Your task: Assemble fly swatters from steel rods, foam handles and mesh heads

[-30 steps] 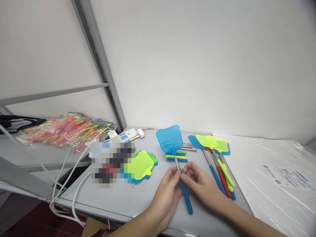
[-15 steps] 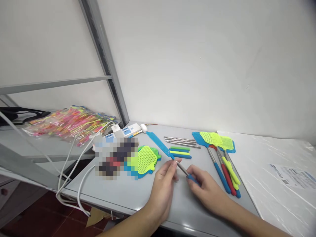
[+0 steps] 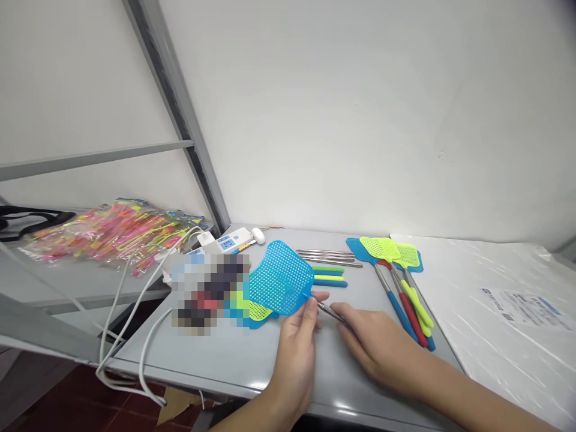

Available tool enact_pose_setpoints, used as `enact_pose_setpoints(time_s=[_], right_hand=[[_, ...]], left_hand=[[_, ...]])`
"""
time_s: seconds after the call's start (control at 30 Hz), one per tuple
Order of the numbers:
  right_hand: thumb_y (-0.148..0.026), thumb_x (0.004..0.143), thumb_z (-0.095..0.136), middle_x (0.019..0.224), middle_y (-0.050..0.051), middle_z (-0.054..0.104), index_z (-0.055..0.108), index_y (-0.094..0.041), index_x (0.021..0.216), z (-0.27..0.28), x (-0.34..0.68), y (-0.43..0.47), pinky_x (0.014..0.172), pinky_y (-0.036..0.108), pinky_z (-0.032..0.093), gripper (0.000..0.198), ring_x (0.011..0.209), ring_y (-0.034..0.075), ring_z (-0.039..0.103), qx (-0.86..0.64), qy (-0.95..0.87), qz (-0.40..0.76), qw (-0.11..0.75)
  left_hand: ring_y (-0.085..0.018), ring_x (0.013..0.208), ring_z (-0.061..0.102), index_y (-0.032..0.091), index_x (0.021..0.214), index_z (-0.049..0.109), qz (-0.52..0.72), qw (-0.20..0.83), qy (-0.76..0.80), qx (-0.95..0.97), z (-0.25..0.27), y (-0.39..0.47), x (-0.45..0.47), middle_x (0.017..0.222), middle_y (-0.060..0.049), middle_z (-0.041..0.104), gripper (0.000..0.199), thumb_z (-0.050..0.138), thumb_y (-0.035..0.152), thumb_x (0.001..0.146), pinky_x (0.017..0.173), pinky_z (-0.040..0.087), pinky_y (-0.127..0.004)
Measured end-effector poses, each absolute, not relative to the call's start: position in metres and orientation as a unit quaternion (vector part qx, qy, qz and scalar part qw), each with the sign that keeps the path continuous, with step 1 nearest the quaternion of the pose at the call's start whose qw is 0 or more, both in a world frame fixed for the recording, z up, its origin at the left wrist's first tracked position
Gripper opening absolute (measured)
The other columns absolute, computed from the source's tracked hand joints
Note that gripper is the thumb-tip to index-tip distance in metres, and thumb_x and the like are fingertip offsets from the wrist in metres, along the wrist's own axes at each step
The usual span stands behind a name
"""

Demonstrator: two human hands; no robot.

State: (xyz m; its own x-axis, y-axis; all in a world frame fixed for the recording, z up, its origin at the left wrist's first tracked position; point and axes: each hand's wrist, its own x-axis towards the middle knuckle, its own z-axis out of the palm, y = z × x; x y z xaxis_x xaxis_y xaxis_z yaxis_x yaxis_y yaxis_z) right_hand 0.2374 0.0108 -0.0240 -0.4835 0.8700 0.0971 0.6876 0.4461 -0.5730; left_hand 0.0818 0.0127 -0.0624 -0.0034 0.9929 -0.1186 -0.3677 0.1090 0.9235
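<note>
Both hands are on a fly swatter (image 3: 283, 279) with a blue perforated head and a metal rod. My left hand (image 3: 300, 339) pinches it where the head meets the rod. My right hand (image 3: 366, 342) is wrapped round the rod's near end, hiding the grip. The blue head faces up, over a stack of yellow-green and blue swatter heads (image 3: 258, 312). Just behind my hands lie green, yellow and blue handle sleeves (image 3: 330, 279), with several metal rods (image 3: 330, 258) beyond them. To the right is a group of swatters with handles (image 3: 407, 300), their heads overlapping.
White power strips (image 3: 231, 241) with cables stand at the back left, near a blurred-out patch (image 3: 211, 294). Bagged colourful items (image 3: 121, 234) lie on the shelf at left. A white plastic-wrapped package (image 3: 508, 300) covers the right side. A wall rises behind the table.
The blue swatter head has turned from edge-on to flat, showing its mesh face. My right hand has rolled over and covers the blue grip. The camera view has shifted slightly.
</note>
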Motion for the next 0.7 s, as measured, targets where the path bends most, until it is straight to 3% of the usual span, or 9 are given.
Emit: enact_pose_setpoints(time_s=[0.1, 0.3, 0.43, 0.7], right_hand=[[-0.035, 0.098, 0.037, 0.099, 0.007, 0.071, 0.053, -0.023, 0.118, -0.012, 0.229, 0.007, 0.068, 0.030, 0.044, 0.028, 0.086, 0.024, 0.067, -0.468, -0.807, 0.274, 0.232], [-0.039, 0.099, 0.036, 0.075, 0.003, 0.066, 0.058, -0.022, 0.094, -0.006, 0.219, -0.001, 0.061, 0.027, 0.040, 0.028, 0.068, 0.019, 0.062, -0.485, -0.802, 0.246, 0.248], [-0.037, 0.099, 0.037, 0.067, -0.002, 0.059, 0.053, -0.022, 0.083, -0.004, 0.221, -0.009, 0.056, 0.026, 0.033, 0.028, 0.060, 0.015, 0.054, -0.507, -0.796, 0.238, 0.230], [-0.039, 0.100, 0.035, 0.076, -0.001, 0.063, 0.054, -0.024, 0.087, 0.004, 0.241, -0.028, 0.062, 0.026, 0.037, 0.028, 0.070, 0.016, 0.059, -0.540, -0.781, 0.247, 0.193]], left_hand=[[-0.022, 0.100, 0.058, 0.018, 0.109, 0.071, 0.568, 0.660, 0.366, 0.329, -0.059, 0.004, 0.086, 0.109, -0.010, 0.067, 0.036, 0.060, 0.046, 0.088, 0.090, 0.042, -0.033], [-0.021, 0.109, 0.056, 0.020, 0.108, 0.068, 0.597, 0.629, 0.348, 0.356, -0.051, -0.002, 0.084, 0.112, -0.007, 0.066, 0.029, 0.061, 0.041, 0.089, 0.100, 0.038, -0.036], [-0.019, 0.106, 0.056, 0.020, 0.096, 0.069, 0.620, 0.607, 0.361, 0.342, -0.048, 0.007, 0.076, 0.108, -0.005, 0.065, 0.024, 0.064, 0.042, 0.087, 0.094, 0.041, -0.032], [-0.013, 0.094, 0.055, 0.020, 0.092, 0.070, 0.724, 0.556, 0.322, 0.250, -0.023, 0.038, 0.045, 0.105, -0.003, 0.062, 0.022, 0.071, 0.039, 0.082, 0.082, 0.045, -0.026]])
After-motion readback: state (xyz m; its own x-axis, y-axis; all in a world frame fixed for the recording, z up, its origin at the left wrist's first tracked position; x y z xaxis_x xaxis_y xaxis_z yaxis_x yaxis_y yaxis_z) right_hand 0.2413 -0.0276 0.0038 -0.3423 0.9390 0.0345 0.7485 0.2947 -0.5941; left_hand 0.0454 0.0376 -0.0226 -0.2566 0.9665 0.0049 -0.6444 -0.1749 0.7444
